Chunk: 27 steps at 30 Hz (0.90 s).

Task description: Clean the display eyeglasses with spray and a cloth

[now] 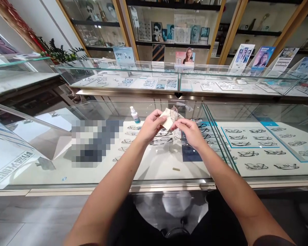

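My left hand (154, 123) pinches a pale cream cleaning cloth (166, 118) between thumb and fingers. Right beside the cloth, my right hand (187, 129) grips a pair of thin-rimmed eyeglasses (174, 113), held up above the glass counter. One round lens faces me and the cloth lies close against its left side; whether it touches the lens I cannot tell. Part of the frame is hidden behind my right fingers. A small white spray bottle (135, 115) with a blue-green label stands upright on the counter, left of my left hand.
Rows of eyeglasses (161, 140) lie inside the glass display case under my hands, with more frames (247, 153) to the right. A small gold-coloured bar (176, 168) lies near the front. A white printed box (10, 157) stands at left. Another glass showcase (149, 70) runs behind.
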### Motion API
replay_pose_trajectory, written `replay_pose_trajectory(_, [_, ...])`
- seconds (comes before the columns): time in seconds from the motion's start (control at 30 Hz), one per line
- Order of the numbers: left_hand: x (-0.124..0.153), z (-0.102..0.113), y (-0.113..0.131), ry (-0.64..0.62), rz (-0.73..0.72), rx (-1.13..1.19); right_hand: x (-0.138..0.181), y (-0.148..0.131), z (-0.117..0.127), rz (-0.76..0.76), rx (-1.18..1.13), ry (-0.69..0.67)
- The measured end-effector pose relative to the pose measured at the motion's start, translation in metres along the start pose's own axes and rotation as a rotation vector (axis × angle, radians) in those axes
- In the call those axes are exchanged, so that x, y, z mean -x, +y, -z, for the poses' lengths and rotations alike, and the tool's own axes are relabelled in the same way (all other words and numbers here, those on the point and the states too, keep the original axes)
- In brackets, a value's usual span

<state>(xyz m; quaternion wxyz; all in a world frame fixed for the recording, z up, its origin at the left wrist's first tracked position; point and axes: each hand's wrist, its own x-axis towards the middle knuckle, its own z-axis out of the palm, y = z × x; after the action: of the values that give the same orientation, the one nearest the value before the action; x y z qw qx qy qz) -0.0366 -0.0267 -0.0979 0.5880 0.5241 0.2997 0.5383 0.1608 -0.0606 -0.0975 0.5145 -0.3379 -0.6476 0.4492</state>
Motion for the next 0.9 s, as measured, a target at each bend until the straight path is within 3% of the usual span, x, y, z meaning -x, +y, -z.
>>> replay_pose_trajectory(0.23, [-0.001,-0.002,0.002,-0.074,0.006,0.078,0.000,-0.001,0.000,-0.039,-0.014,-0.002])
replay_pose_trajectory(0.63, [-0.001,-0.008,-0.013,0.037,-0.204,-0.038,0.000,0.007,-0.006,-0.127,-0.127,-0.086])
replay_pose_trajectory(0.9, [-0.002,-0.008,-0.017,-0.010,-0.053,0.002,0.002,0.002,-0.008,-0.134,-0.188,-0.113])
